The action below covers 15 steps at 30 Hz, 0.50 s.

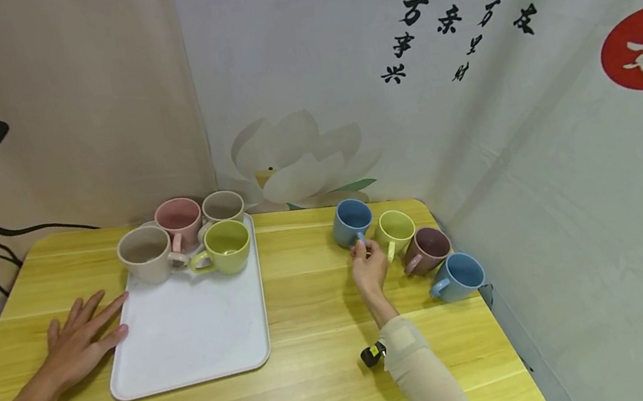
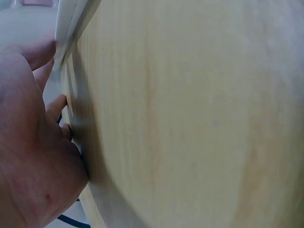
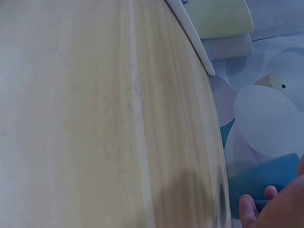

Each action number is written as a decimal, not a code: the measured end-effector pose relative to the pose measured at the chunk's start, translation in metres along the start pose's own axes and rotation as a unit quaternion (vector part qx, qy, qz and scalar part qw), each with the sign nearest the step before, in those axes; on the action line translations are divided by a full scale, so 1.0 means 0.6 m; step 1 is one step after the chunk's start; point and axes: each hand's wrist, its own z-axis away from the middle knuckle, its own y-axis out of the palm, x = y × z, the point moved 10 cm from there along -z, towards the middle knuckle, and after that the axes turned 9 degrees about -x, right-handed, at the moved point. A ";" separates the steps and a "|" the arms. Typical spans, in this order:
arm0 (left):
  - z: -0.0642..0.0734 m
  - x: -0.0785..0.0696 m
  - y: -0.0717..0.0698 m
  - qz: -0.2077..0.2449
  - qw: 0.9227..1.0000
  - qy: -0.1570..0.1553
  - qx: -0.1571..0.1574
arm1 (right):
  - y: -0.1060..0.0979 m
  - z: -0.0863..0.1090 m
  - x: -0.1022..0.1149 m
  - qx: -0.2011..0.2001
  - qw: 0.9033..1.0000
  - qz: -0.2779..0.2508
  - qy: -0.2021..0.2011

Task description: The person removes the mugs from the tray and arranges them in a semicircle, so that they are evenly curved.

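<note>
At the table's back right, my right hand [image 1: 369, 269] grips the handle of a blue mug [image 1: 353, 220] between thumb and fingers. The right wrist view catches this blue mug [image 3: 261, 178] low at its right edge, the fingers curled at the handle. My left hand [image 1: 79, 344] lies with spread fingers at the left rim of a white tray [image 1: 192, 340], its thumb and a fingertip at the edge. On the tray's far half stand a beige mug [image 1: 144, 260], a pink mug [image 1: 177, 216], a grey mug [image 1: 223, 207] and a yellow-green mug [image 1: 233, 253].
Right of the held mug, a yellow-green mug [image 1: 396, 231], a maroon mug [image 1: 428, 250] and another blue mug [image 1: 461, 276] line the table's right edge. The wooden table [image 1: 325, 382] meets a printed wall cloth [image 1: 299, 57] behind.
</note>
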 end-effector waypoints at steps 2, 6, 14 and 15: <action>0.001 0.000 0.000 -0.001 1.000 -0.001 0.002 | -0.001 -0.003 -0.004 -0.005 1.000 -0.002 0.005; 0.001 -0.001 -0.001 -0.001 1.000 0.000 0.000 | -0.004 -0.003 -0.003 -0.014 0.999 0.017 0.027; 0.001 -0.002 0.000 0.002 1.000 0.006 -0.004 | -0.005 -0.012 -0.015 -0.020 0.999 0.016 0.035; 0.000 -0.001 0.000 0.002 1.000 0.007 -0.005 | -0.005 -0.012 -0.016 -0.020 0.999 0.016 0.036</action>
